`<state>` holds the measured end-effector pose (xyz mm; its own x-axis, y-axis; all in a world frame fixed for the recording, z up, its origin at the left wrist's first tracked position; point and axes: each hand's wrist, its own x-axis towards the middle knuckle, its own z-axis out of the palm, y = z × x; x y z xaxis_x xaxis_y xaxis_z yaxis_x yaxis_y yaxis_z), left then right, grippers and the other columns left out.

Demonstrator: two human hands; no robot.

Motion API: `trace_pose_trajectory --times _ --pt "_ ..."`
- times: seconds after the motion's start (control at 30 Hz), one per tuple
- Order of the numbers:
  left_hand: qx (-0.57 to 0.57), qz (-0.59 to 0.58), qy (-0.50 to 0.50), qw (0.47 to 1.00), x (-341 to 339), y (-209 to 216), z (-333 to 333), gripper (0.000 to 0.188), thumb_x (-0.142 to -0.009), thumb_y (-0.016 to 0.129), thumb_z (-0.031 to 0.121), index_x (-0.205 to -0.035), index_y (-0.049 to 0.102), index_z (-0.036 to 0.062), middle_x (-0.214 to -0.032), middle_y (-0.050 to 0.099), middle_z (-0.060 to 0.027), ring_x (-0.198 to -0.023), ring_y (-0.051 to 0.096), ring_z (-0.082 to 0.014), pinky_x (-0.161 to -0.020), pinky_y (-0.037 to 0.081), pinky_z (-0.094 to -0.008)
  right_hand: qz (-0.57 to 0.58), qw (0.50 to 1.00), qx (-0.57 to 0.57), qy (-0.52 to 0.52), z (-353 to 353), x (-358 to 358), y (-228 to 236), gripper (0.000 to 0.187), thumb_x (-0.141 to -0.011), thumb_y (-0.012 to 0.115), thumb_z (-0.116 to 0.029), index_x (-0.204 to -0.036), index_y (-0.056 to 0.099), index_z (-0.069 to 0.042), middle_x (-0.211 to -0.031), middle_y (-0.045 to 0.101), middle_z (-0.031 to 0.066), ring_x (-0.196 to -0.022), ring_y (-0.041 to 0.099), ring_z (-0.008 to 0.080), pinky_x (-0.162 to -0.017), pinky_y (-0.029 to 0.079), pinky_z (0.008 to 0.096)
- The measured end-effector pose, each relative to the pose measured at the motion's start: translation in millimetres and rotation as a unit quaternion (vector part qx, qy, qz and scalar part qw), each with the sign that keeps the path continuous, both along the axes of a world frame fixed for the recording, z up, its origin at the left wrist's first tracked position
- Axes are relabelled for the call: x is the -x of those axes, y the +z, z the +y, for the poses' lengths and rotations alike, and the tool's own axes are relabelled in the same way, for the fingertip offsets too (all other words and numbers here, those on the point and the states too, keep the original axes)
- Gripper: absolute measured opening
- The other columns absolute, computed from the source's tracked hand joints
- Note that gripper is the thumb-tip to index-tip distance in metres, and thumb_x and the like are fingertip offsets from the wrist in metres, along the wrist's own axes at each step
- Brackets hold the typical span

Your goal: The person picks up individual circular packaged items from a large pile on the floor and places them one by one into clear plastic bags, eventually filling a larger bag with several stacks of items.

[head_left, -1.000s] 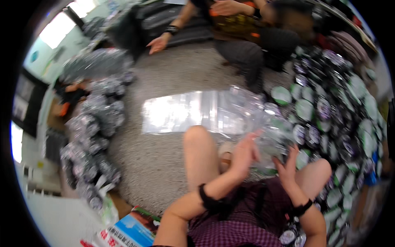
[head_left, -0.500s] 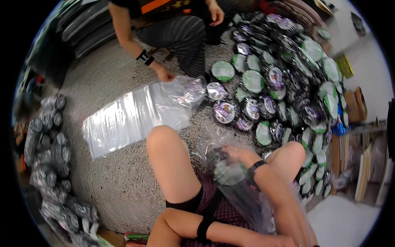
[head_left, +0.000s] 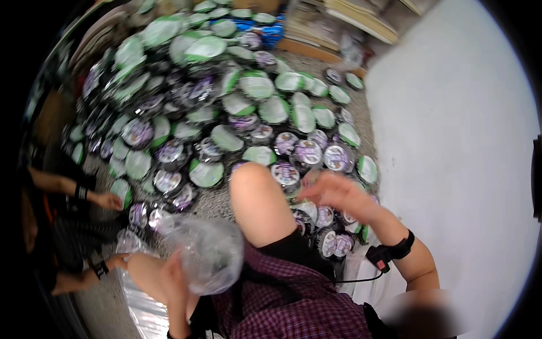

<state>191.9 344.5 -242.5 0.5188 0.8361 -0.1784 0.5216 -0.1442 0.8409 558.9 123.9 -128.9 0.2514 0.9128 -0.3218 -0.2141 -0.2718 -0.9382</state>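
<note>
Gripping a clear plastic bag (head_left: pixel 214 254) beside round packs (head_left: pixel 256 86)
Left hand (head_left: pixel 176 278) pinches its side; right hand (head_left: pixel 334 192), fingers spread, empty, near the floor (head_left: pixel 217 202)'s right edge.

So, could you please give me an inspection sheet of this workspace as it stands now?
Surface: speckled floor, largely covered by packages.
Things: clear plastic bag at the left hand, contents unclear; round packages in a loose heap.
Clutter: blue plastic wrapping behind the heap; clear plastic sheeting on the floor.
Hands: left grips the bag; right hand is open by the packages, fingers blurred, contact unclear.
Cables: thin black cable from the right wristband across the shirt.
Surroundings: co-worker's hand at left; white surface at right.
</note>
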Motion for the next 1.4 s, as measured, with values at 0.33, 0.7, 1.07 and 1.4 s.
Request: trace_pose_trajectory --times 0.33,0.7,1.07,1.4 --pt "-0.05 0.131 -0.009 0.99 -54.8 25.6 -34.1 0.039 -0.1 0.035 0.021 -0.118 0.058 -0.0044 -0.09 0.063 -0.0066 -0.082 0.055 -0.0095 -0.074 0.042 -0.0234 -0.273 0.84 0.371 -0.288 -142.8 -25.6 -344.3 0.101 -0.066 0.077 -0.046 -0.137 0.026 0.003 -0.139 0.029 0.0287 -0.129 0.031 0.04 -0.106 0.028 0.0432" --pt "-0.063 0.055 -0.083 0.993 -125.1 20.8 -38.1 0.039 -0.1 0.036 0.021 -0.114 0.057 -0.0094 -0.111 0.062 -0.0119 -0.097 0.056 -0.0133 -0.085 0.041 -0.0232 -0.285 0.853 0.353 -0.256 -161.6 -2.7 -309.0 0.09 -0.062 0.083 -0.034 -0.126 0.032 0.003 -0.096 0.058 0.0201 -0.089 0.058 0.036 -0.078 0.046 0.0425" --pt "0.117 -0.016 0.064 0.991 -108.6 39.8 -18.3 0.047 -0.099 0.034 0.036 -0.119 0.055 -0.0013 -0.125 0.053 -0.0098 -0.114 0.046 -0.016 -0.095 0.035 -0.0286 0.022 0.921 0.036 -0.388 -138.4 -68.6 -145.2 0.047 -0.084 0.065 -0.022 -0.121 0.049 0.001 -0.1 0.058 0.004 -0.089 0.054 0.0135 -0.079 0.045 0.0271" --pt "0.311 -0.053 -0.318 0.894 -107.3 88.8 -32.6 0.063 -0.094 0.032 0.053 -0.122 0.056 0.0023 -0.066 0.043 0.0064 -0.06 0.039 -0.0052 -0.055 0.031 -0.0207 0.071 0.996 0.036 -0.037 -62.5 58.1 -53.7 0.056 -0.082 0.067 -0.022 -0.126 0.044 0.004 -0.117 0.053 0.0088 -0.106 0.052 0.0182 -0.092 0.042 0.0306"
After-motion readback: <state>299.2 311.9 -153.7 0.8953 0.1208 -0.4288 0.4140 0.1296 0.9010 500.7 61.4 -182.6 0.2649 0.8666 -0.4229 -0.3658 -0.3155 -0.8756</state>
